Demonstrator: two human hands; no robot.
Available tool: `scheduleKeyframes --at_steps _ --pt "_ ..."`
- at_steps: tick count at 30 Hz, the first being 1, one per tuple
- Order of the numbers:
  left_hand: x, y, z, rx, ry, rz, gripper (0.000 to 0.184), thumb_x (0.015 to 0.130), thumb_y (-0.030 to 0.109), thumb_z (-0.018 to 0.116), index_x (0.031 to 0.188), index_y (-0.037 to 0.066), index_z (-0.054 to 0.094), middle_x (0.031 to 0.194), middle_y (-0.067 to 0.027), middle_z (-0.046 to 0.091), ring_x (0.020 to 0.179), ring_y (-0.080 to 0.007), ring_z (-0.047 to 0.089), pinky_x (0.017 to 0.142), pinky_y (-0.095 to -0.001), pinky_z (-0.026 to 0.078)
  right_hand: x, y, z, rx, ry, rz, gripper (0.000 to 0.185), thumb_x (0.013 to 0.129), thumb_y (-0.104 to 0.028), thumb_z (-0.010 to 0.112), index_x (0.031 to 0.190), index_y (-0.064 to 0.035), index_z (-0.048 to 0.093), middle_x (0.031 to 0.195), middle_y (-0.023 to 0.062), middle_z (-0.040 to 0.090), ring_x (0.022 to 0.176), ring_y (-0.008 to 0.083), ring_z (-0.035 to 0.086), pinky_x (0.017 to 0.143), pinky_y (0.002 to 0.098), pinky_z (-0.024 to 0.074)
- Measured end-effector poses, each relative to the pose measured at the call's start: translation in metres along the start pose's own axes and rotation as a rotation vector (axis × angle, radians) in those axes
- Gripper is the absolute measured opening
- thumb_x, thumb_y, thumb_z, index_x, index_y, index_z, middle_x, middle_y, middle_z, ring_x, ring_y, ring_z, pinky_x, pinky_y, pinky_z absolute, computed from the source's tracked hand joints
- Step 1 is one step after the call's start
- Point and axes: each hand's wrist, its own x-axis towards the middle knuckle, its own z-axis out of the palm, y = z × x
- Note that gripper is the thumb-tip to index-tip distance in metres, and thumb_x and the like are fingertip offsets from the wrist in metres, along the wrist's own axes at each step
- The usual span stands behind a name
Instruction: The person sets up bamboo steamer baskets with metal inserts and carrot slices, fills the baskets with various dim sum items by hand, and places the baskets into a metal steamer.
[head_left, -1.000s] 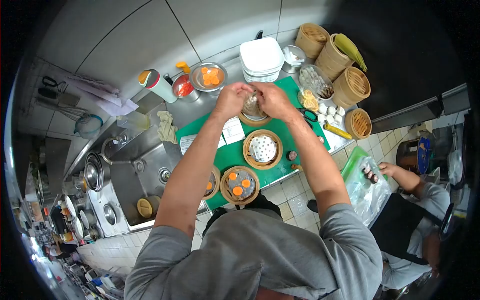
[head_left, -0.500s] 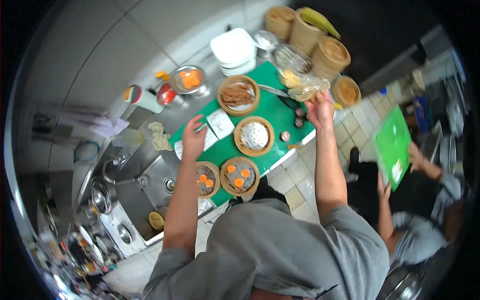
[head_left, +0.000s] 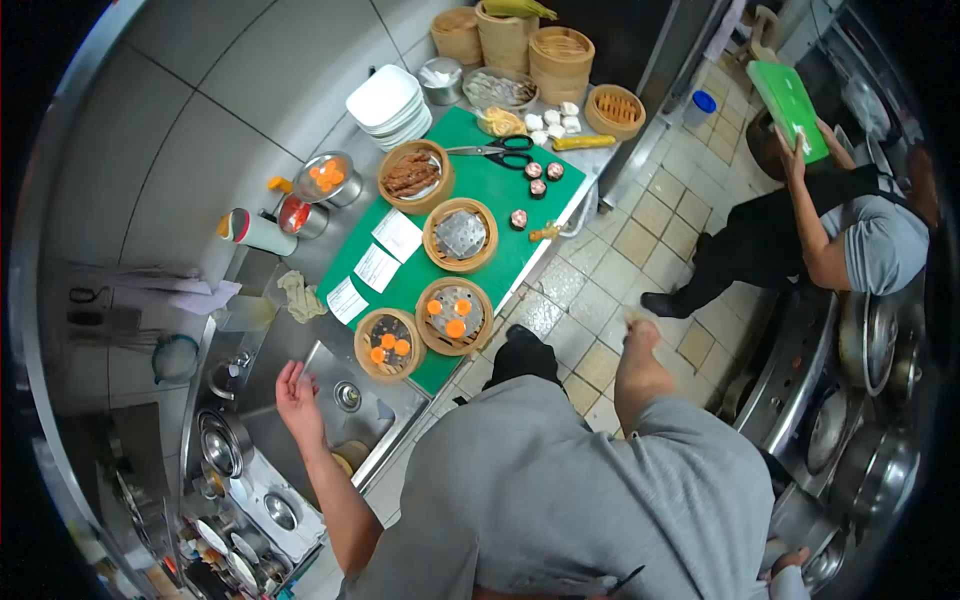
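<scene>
Steel sink [head_left: 325,364] beneath left fingers [head_left: 283,378]

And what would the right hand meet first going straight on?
Nothing near: the right hand points over the floor tiles, perhaps toward the counter's far corner; blur and depth leave that unsure.

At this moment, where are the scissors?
In the head view, the scissors lie on the far part of the green board, just right of the basket with brown food, blades towards it.
</scene>
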Motion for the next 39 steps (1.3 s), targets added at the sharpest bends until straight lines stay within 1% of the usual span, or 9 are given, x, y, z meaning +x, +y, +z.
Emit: scheduleKeyframes --at_steps 2,4,7,13,17,23,29,31,39 --pt "-0.016 0.004 0.001 -0.023 -0.010 -0.008 0.046 0.101 0.003 0.058 0.146 0.001 0.049 0.141 -0.0172 0.059 0.103 -0.0138 0.065 0.083 -0.0262 0.053 0.007 -0.038 0.077 0.646 -0.324 0.241 0.048 0.099 -0.020 0.064 0.138 0.0048 0.052 0.121 0.0180 0.067 0.097 0.0352 0.069 0.076 0.0537 0.0602" --pt "-0.028 0.009 0.009 -0.014 -0.037 -0.020 0.050 0.100 0.005 0.059 0.149 0.005 0.046 0.141 -0.0151 0.059 0.103 -0.0157 0.066 0.084 -0.0285 0.054 -0.026 -0.147 0.150 0.187 -0.092 -0.190 0.056 0.096 -0.022 0.068 0.143 0.0018 0.049 0.133 0.0226 0.061 0.122 0.0376 0.058 0.095 0.0563 0.0530" --pt "-0.031 0.016 0.025 0.048 -0.031 0.015 0.052 0.100 0.004 0.060 0.149 0.005 0.045 0.143 -0.0149 0.058 0.104 -0.0157 0.066 0.084 -0.0293 0.055 -0.084 -0.294 0.203 0.039 0.103 -0.933 0.040 0.091 -0.024 0.072 0.123 0.0006 0.066 0.116 0.0169 0.072 0.105 0.0237 0.069 0.089 0.0387 0.0544" --pt "-0.018 0.042 0.126 -0.145 -0.018 0.016 0.052 0.097 -0.002 0.064 0.147 0.003 0.049 0.140 -0.0149 0.061 0.107 -0.0135 0.064 0.091 -0.0274 0.053 -0.224 -0.385 0.358 -0.731 -0.440 -1.468 0.027 0.095 -0.023 0.061 0.108 -0.0042 0.075 0.112 0.0221 0.073 0.099 0.0382 0.072 0.086 0.0461 0.0573" --pt "-0.012 0.084 0.207 -0.109 -0.142 0.116 0.048 0.097 -0.001 0.066 0.143 0.006 0.055 0.134 -0.0125 0.064 0.103 -0.0118 0.065 0.088 -0.0267 0.054 -0.212 -0.388 0.427 -1.288 -0.465 -1.480 0.029 0.094 -0.020 0.055 0.106 -0.0018 0.075 0.106 0.0257 0.073 0.098 0.0430 0.072 0.088 0.0506 0.0575" --pt "0.029 0.156 0.298 -0.052 -0.404 -0.005 0.055 0.097 0.003 0.066 0.150 0.004 0.049 0.128 -0.0114 0.067 0.105 -0.0154 0.067 0.093 -0.0300 0.054 -0.261 -0.424 0.383 -0.780 -0.600 -1.603 0.022 0.093 -0.019 0.063 0.091 0.0010 0.072 0.089 0.0263 0.072 0.087 0.0423 0.072 0.077 0.0513 0.0560" --pt "0.134 0.163 0.419 0.201 -0.220 0.286 0.038 0.093 0.015 0.071 0.127 0.001 0.063 0.099 -0.0173 0.072 0.084 -0.0205 0.070 0.077 -0.0358 0.054 -0.323 -0.417 0.345 -0.664 -1.133 -1.468 0.016 0.093 -0.015 0.068 0.095 -0.0002 0.075 0.090 0.0228 0.073 0.084 0.0383 0.072 0.075 0.0442 0.0564" --pt "0.145 0.153 0.434 0.229 -0.166 0.316 0.028 0.093 0.017 0.070 0.115 0.000 0.068 0.089 -0.0174 0.072 0.079 -0.0213 0.069 0.073 -0.0373 0.053 -0.297 -0.412 0.346 -0.407 -1.548 -1.038 0.017 0.091 -0.010 0.067 0.104 -0.0006 0.074 0.095 0.0229 0.074 0.088 0.0387 0.072 0.081 0.0420 0.0565" --pt "0.154 0.147 0.445 0.241 -0.272 0.155 0.019 0.094 0.019 0.069 0.092 0.000 0.066 0.070 -0.0027 0.063 0.064 -0.0115 0.059 0.060 -0.0327 0.048 -0.213 -0.396 0.373 -1.478 -0.947 -1.471 0.035 0.085 -0.002 0.064 0.119 0.0003 0.056 0.115 0.0295 0.068 0.113 0.0449 0.066 0.095 0.0505 0.0539"
